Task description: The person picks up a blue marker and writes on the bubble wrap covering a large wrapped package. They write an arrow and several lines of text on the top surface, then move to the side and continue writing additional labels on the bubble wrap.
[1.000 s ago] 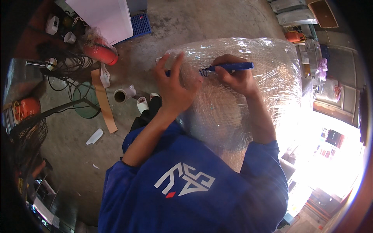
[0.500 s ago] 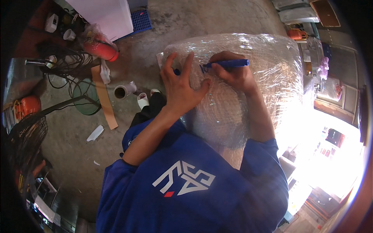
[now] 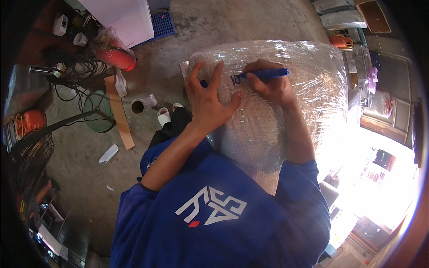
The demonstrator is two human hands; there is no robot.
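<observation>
A concrete floor spreads through a cluttered workshop, with a white panel at the upper left of the frame and bright light glaring at the lower right. Before you, just right of the frame's upper center, stands a bulky film-wrapped bundle, brownish beneath its glossy layers. It looks awkward to shift; the film is likely slick and apt to dent a little, so palms set flat on opposite sides should hold better than fingertips on top. Your left hand reaches up from the lower left, fingers fanned across the bundle's left part, thumb out to the right. Your right hand curls in from the right, wrist bent, its grip closed around a blue marker. The marker looks light and stiff, best pinched low on the barrel as you have it, its rear end jutting right. Blue strokes sit on the film just left of your right fingers. Between your left fingers shows a small dark-blue piece, possibly the cap; whether that spread grip has hold of it, you cannot tell.
</observation>
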